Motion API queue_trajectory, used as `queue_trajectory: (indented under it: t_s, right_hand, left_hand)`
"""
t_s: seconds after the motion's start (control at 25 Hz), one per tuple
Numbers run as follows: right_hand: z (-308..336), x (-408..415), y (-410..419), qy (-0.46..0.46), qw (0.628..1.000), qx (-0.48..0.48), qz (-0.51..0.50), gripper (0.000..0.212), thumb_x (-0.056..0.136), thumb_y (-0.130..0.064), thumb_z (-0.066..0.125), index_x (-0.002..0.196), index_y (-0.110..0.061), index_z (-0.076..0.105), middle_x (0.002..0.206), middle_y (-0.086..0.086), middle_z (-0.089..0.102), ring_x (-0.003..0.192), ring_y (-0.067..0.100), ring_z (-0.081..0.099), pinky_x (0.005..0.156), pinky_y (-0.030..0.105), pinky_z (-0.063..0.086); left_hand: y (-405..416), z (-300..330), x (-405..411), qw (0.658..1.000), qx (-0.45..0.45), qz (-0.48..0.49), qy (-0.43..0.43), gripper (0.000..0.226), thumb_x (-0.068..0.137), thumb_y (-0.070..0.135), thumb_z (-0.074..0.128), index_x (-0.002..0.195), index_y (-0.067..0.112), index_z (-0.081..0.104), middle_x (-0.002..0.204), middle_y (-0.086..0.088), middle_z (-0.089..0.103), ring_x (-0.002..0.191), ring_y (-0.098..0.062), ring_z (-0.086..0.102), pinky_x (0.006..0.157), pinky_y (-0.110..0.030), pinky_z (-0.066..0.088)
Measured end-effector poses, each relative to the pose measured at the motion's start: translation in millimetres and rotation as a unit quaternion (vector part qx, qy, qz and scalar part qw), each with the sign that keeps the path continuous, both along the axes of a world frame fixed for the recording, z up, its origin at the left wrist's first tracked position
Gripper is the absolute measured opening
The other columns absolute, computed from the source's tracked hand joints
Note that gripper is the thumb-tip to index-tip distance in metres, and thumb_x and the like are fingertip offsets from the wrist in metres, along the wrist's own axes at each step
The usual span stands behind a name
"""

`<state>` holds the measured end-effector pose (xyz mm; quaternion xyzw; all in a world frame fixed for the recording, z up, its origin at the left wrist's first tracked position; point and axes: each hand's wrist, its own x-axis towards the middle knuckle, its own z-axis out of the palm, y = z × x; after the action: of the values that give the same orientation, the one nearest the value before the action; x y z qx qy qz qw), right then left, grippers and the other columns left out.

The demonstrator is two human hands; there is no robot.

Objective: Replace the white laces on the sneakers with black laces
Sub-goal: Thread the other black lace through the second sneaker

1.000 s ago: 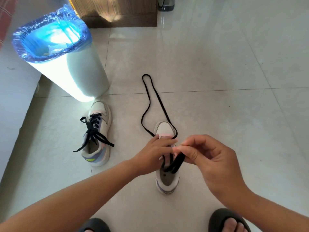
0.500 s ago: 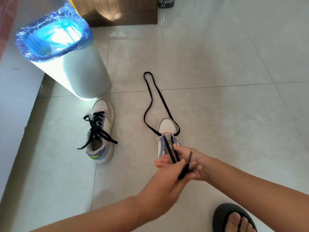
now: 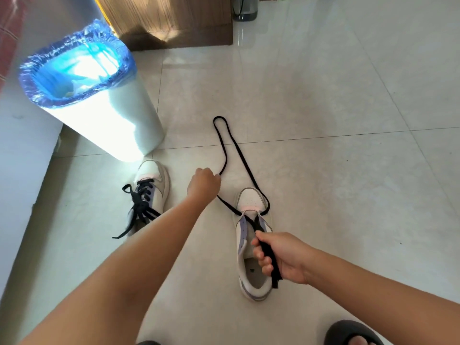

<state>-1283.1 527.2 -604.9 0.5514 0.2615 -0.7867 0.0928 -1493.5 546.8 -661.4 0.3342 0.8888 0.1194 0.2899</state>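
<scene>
Two sneakers on tiled floor, toes pointing away from camera. L sneaker: fully laced in black, w/ loose lace ends trailing over its left side onto the floor; toe just beside base of white bin lined w/ blue bag. R sneaker: only lowest eyelets threaded w/ black lace; rest of eyelets bare, tongue and insole exposed.

Left hand: reached forward betw. the two sneakers, fingers curled into a fist at the lace's left strand; contact point hidden behind knuckles, so grip on lace not confirmable. Right hand: over opening of R sneaker, fingers and thumb curled round both lace ends, gathered together and held taut; tips projecting below the fist. Hands well apart.

Lace path: from R sneaker's toe eyelets, out on both sides, forward along floor as a long narrow loop, closed end lying across a tile joint well beyond the toe.

Also visible: wooden cabinet base at top, dark slipper on a foot at bottom right.
</scene>
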Motion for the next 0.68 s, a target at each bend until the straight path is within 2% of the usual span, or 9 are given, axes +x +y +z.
queue_trajectory:
  t_s: [0.08,0.24,0.36,0.44,0.48,0.52,0.6,0.64,0.68]
  right_hand:
    - [-0.9,1.3,-4.4,-0.005,1.000,0.005,0.010,0.029,0.102,-0.024,0.035,0.080,-0.010,0.048,0.049,0.002,0.044,0.039,0.010,0.031,0.037,0.019,0.027]
    - [0.9,1.7,-3.0,-0.005,1.000,0.000,0.009,0.027,0.101,-0.023,0.035,0.082,-0.009,0.048,0.051,0.003,0.046,0.042,0.012,0.032,0.040,0.021,0.029]
    - [0.6,3.0,2.9,0.001,1.000,-0.003,-0.012,0.026,0.101,-0.022,0.036,0.084,-0.008,0.048,0.050,0.004,0.047,0.041,0.013,0.033,0.040,0.021,0.031]
    - [3.4,3.3,5.4,0.010,0.999,-0.008,-0.031,0.025,0.101,-0.023,0.036,0.086,-0.008,0.047,0.049,0.004,0.047,0.039,0.012,0.032,0.038,0.020,0.029]
    - [5.0,2.8,6.1,0.017,0.999,-0.012,-0.040,0.024,0.101,-0.024,0.036,0.086,-0.008,0.047,0.049,0.004,0.046,0.038,0.012,0.031,0.037,0.020,0.028]
    - [6.4,2.7,6.3,0.022,0.999,-0.016,-0.043,0.024,0.101,-0.024,0.036,0.086,-0.008,0.046,0.049,0.003,0.046,0.037,0.011,0.030,0.036,0.019,0.027]
    - [9.6,1.9,4.2,0.020,0.999,-0.021,-0.028,0.025,0.101,-0.025,0.035,0.085,-0.010,0.045,0.048,0.002,0.043,0.036,0.009,0.027,0.033,0.018,0.023]
    - [11.5,1.6,1.7,0.017,0.999,-0.022,-0.019,0.026,0.101,-0.025,0.034,0.083,-0.010,0.044,0.047,0.001,0.041,0.035,0.008,0.024,0.032,0.017,0.021]
    - [13.2,0.7,-0.3,0.018,1.000,-0.020,-0.014,0.027,0.102,-0.026,0.034,0.081,-0.011,0.044,0.047,-0.001,0.038,0.035,0.007,0.021,0.032,0.016,0.018]
  left_hand:
    - [21.0,-16.8,-0.3,0.999,-0.010,-0.019,0.042,0.029,0.093,0.019,0.042,0.106,-0.004,0.054,0.114,-0.020,0.050,0.107,-0.036,0.049,0.085,-0.040,0.041]
    - [48.3,-30.2,1.6,0.992,-0.067,-0.070,0.085,0.031,0.091,0.013,0.043,0.119,0.002,0.047,0.124,-0.014,0.045,0.115,-0.030,0.045,0.087,-0.038,0.039]
    - [42.6,-19.5,16.2,0.995,0.002,-0.038,0.096,0.038,0.091,0.015,0.044,0.126,0.003,0.040,0.127,-0.013,0.042,0.116,-0.030,0.042,0.092,-0.038,0.036]
    - [10.0,-12.7,43.3,0.990,0.125,-0.065,0.033,0.051,0.087,0.013,0.048,0.136,0.006,0.034,0.135,-0.010,0.039,0.124,-0.027,0.036,0.102,-0.034,0.029]
    - [-12.1,-7.9,56.6,0.980,0.155,-0.116,-0.041,0.061,0.084,0.015,0.052,0.141,0.011,0.029,0.141,-0.005,0.036,0.131,-0.022,0.030,0.107,-0.030,0.022]
    - [-33.6,0.8,65.8,0.963,0.154,-0.171,-0.138,0.072,0.081,0.020,0.054,0.145,0.019,0.022,0.145,0.002,0.033,0.135,-0.015,0.024,0.111,-0.027,0.016]
    - [-56.2,10.7,65.1,0.916,0.072,-0.266,-0.293,0.085,0.079,0.028,0.056,0.147,0.036,0.006,0.148,0.014,0.030,0.136,-0.002,0.017,0.112,-0.023,0.008]
    - [-57.5,11.1,59.8,0.900,0.032,-0.302,-0.313,0.087,0.082,0.026,0.058,0.148,0.035,0.002,0.149,0.015,0.030,0.136,-0.001,0.017,0.112,-0.020,0.008]
    - [-53.9,10.1,56.6,0.899,0.016,-0.330,-0.289,0.087,0.085,0.021,0.059,0.150,0.028,0.002,0.150,0.013,0.030,0.138,-0.002,0.019,0.111,-0.017,0.011]
